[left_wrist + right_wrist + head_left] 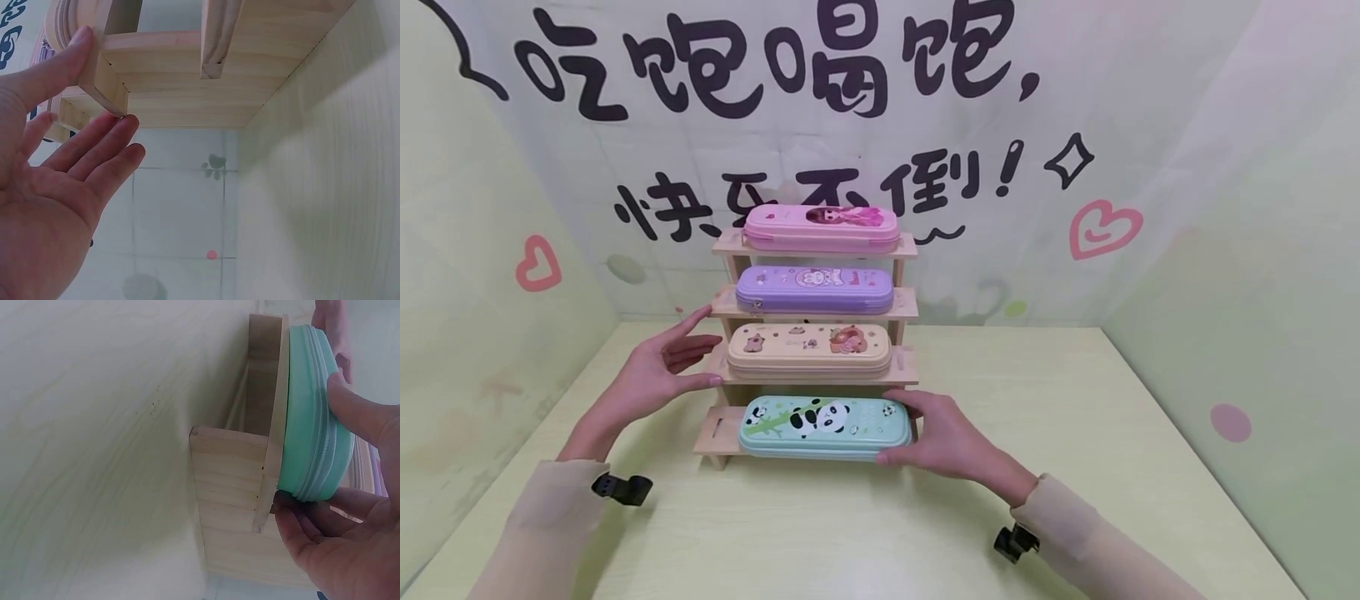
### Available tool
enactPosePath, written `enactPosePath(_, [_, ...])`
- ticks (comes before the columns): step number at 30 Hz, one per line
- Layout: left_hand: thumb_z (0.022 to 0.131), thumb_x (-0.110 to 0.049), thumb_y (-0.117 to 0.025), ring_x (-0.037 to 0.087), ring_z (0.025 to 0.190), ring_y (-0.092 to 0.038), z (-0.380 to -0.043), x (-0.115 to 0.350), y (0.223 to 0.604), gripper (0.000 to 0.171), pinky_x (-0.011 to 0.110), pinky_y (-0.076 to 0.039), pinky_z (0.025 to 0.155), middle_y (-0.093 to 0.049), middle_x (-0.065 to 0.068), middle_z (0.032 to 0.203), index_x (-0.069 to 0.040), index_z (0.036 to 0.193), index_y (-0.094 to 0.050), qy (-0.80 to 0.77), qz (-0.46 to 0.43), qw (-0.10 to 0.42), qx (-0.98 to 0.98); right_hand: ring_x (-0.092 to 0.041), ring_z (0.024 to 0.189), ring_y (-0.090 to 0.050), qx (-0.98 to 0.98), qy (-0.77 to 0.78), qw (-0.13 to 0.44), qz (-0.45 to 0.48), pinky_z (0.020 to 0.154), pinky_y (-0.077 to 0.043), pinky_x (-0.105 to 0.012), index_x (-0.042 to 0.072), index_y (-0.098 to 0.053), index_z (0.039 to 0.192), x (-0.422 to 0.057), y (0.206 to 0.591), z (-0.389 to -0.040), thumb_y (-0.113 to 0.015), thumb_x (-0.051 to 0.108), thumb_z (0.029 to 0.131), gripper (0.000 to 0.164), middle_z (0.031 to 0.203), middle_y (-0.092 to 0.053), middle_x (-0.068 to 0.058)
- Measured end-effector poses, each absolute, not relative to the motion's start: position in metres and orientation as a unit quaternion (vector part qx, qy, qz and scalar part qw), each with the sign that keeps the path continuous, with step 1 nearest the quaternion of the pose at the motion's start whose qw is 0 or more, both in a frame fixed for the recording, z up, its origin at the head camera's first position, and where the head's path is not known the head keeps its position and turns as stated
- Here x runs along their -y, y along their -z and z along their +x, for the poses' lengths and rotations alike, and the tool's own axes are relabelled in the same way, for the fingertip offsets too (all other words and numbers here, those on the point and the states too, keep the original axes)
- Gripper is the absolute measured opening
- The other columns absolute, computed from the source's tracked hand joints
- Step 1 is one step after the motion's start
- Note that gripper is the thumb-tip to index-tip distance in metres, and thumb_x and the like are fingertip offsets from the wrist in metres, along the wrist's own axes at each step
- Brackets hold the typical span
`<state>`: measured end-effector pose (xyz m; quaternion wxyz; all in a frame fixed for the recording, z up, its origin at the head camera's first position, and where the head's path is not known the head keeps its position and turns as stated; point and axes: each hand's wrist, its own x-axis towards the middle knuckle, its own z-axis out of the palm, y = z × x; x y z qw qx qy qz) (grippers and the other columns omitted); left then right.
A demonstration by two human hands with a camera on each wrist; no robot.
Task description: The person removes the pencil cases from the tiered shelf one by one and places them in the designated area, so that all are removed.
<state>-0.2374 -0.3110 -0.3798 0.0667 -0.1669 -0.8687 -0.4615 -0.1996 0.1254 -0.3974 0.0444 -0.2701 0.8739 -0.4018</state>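
At the lowest tier of a stepped wooden rack (pixel 718 431), my right hand (pixel 945 436) grips the right end of a mint green panda pencil case (pixel 820 427). Its thumb is on the front side and its fingers behind. In the right wrist view, the zipped green case (pixel 305 412) lies against the tier board. My left hand (pixel 651 375) touches the rack's left side, fingers fairly straight, with the thumb at the third tier's edge and the index finger by the second. Higher tiers bear a cream case (pixel 808 350), a purple case (pixel 815 288) and a pink case (pixel 822 228).
The rack stands on a pale wood-grain table (pixel 820 533). Behind it hangs a printed backdrop (pixel 1030 250) with black lettering and hearts; side panels (pixel 1240 275) flank the table. Small black cameras (pixel 622 489) sit at both cuffs.
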Motion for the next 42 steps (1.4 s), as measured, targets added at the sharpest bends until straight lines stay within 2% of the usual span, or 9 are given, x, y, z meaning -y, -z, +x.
enactPosePath(4, [0.086, -0.018, -0.091, 0.046, 0.132, -0.058, -0.237, 0.311, 0.379, 0.104, 0.016, -0.051, 0.100, -0.060, 0.026, 0.143, -0.033, 0.168, -0.030, 0.463, -0.166, 0.067, 0.868, -0.020, 0.103, -0.067, -0.872, 0.406, 0.041, -0.269, 0.085, -0.061, -0.049, 0.001, -0.062, 0.144, -0.126, 0.398, -0.200, -0.100, 0.033, 0.072, 0.087, 0.120, -0.071, -0.004])
enactPosePath(8, [0.086, -0.017, -0.091, 0.047, 0.132, -0.057, -0.237, 0.311, 0.380, 0.104, 0.011, -0.049, 0.097, -0.060, 0.027, 0.143, -0.032, 0.168, -0.030, 0.466, -0.167, 0.066, 0.867, -0.023, 0.107, -0.067, -0.871, 0.414, 0.040, -0.261, 0.091, -0.060, -0.052, 0.002, -0.062, 0.144, -0.129, 0.400, -0.198, -0.100, 0.033, 0.073, 0.086, 0.126, -0.070, -0.005])
enactPosePath(14, [0.086, -0.019, -0.091, 0.047, 0.133, -0.057, -0.237, 0.311, 0.378, 0.104, 0.011, -0.049, 0.096, -0.059, 0.028, 0.144, -0.032, 0.168, -0.030, 0.464, -0.162, 0.065, 0.869, -0.023, 0.111, -0.067, -0.864, 0.433, 0.027, -0.255, 0.098, -0.057, -0.054, 0.004, -0.064, 0.142, -0.139, 0.403, -0.197, -0.100, 0.033, 0.073, 0.084, 0.130, -0.069, -0.005])
enactPosePath(22, [0.086, -0.020, -0.091, 0.046, 0.134, -0.056, -0.239, 0.312, 0.380, 0.104, 0.022, -0.052, 0.100, -0.058, 0.028, 0.146, -0.034, 0.168, -0.028, 0.471, -0.162, 0.059, 0.865, -0.020, 0.109, -0.065, -0.850, 0.457, 0.010, -0.262, 0.099, -0.057, -0.043, 0.006, -0.066, 0.140, -0.156, 0.407, -0.194, -0.099, 0.030, 0.073, 0.078, 0.121, -0.067, 0.001])
enactPosePath(30, [0.087, -0.017, -0.090, 0.046, 0.134, -0.056, -0.240, 0.313, 0.381, 0.104, 0.028, -0.053, 0.101, -0.058, 0.028, 0.146, -0.032, 0.168, -0.028, 0.478, -0.170, 0.058, 0.860, -0.021, 0.108, -0.064, -0.842, 0.478, 0.013, -0.248, 0.104, -0.055, -0.042, 0.010, -0.066, 0.140, -0.174, 0.404, -0.188, -0.099, 0.027, 0.073, 0.077, 0.116, -0.065, 0.002])
enactPosePath(33, [0.087, -0.015, -0.090, 0.046, 0.134, -0.056, -0.241, 0.313, 0.381, 0.103, 0.027, -0.053, 0.101, -0.058, 0.028, 0.146, -0.032, 0.168, -0.029, 0.479, -0.175, 0.062, 0.858, -0.022, 0.108, -0.063, -0.838, 0.483, 0.008, -0.254, 0.105, -0.054, -0.042, 0.008, -0.066, 0.140, -0.180, 0.403, -0.187, -0.099, 0.026, 0.074, 0.076, 0.116, -0.065, 0.001])
enactPosePath(37, [0.087, -0.014, -0.090, 0.047, 0.134, -0.056, -0.240, 0.314, 0.382, 0.104, 0.018, -0.053, 0.097, -0.058, 0.028, 0.145, -0.031, 0.168, -0.029, 0.484, -0.177, 0.063, 0.855, -0.024, 0.107, -0.063, -0.833, 0.488, 0.008, -0.262, 0.105, -0.054, -0.036, 0.008, -0.066, 0.140, -0.191, 0.403, -0.186, -0.098, 0.023, 0.075, 0.074, 0.117, -0.066, 0.000])
enactPosePath(42, [0.086, -0.013, -0.090, 0.047, 0.133, -0.056, -0.241, 0.313, 0.383, 0.104, 0.020, -0.053, 0.097, -0.059, 0.028, 0.144, -0.029, 0.168, -0.029, 0.484, -0.178, 0.063, 0.854, -0.025, 0.108, -0.063, -0.822, 0.502, 0.004, -0.269, 0.103, -0.052, -0.027, 0.007, -0.066, 0.140, -0.211, 0.404, -0.185, -0.097, 0.017, 0.076, 0.071, 0.121, -0.066, -0.003])
